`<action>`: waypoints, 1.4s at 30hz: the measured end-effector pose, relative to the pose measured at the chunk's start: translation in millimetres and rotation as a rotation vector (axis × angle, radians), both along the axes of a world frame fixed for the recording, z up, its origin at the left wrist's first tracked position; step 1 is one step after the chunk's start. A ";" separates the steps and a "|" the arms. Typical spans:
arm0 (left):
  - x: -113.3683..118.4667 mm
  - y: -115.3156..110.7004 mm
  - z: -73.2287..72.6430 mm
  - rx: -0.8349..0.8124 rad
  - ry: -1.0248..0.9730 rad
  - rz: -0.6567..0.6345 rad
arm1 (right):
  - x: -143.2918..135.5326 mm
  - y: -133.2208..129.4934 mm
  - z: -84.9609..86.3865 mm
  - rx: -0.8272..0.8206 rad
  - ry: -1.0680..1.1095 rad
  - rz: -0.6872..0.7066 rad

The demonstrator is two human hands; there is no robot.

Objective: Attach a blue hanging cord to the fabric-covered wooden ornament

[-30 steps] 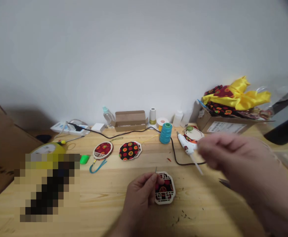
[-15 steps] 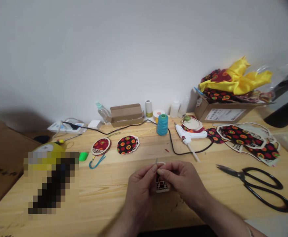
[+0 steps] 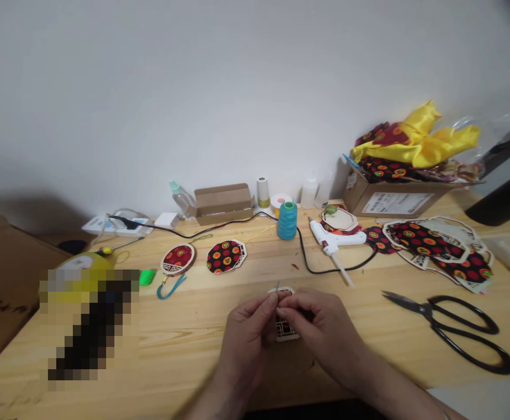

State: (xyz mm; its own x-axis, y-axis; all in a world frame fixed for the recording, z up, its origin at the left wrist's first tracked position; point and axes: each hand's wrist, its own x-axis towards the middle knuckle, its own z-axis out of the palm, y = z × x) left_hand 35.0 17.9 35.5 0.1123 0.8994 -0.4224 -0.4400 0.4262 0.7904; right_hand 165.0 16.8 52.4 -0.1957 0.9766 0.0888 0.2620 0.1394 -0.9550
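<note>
A small wooden lattice ornament [image 3: 286, 331] backed with dark patterned fabric is between my two hands, low in the middle of the view. My left hand [image 3: 249, 329] is closed on its left side, thumb pressed to the fingers. A short blue cord [image 3: 277, 284] pokes up just above the fingertips. My right hand [image 3: 324, 324] makes a pinch over the ornament's right side; what lies between those fingertips is hidden. Beyond the hands stands a cone of teal thread [image 3: 287, 221]. Two fabric-covered ornaments, one round [image 3: 178, 259] and one octagonal [image 3: 226, 256], lie farther left.
Black-handled scissors [image 3: 432, 315] lie at right, blades toward my hands. A white glue gun [image 3: 340, 238] with a black cable rests behind them. Fabric pieces [image 3: 442, 248] and a full cardboard box [image 3: 394, 198] stand back right. A green object [image 3: 147, 277] sits left.
My right hand has shifted slightly left and down, its fingers curling more. More of the ornament's pale upper edge now shows. The left hand has barely moved.
</note>
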 end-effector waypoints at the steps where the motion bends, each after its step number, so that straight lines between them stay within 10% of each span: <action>1: 0.0 0.1 -0.1 0.003 -0.006 0.000 | 0.0 -0.7 -0.8 0.026 -0.027 0.001; 42: 0.2 -0.6 -2.2 0.063 0.032 0.024 | 5.6 -0.5 -1.7 0.013 -0.181 0.077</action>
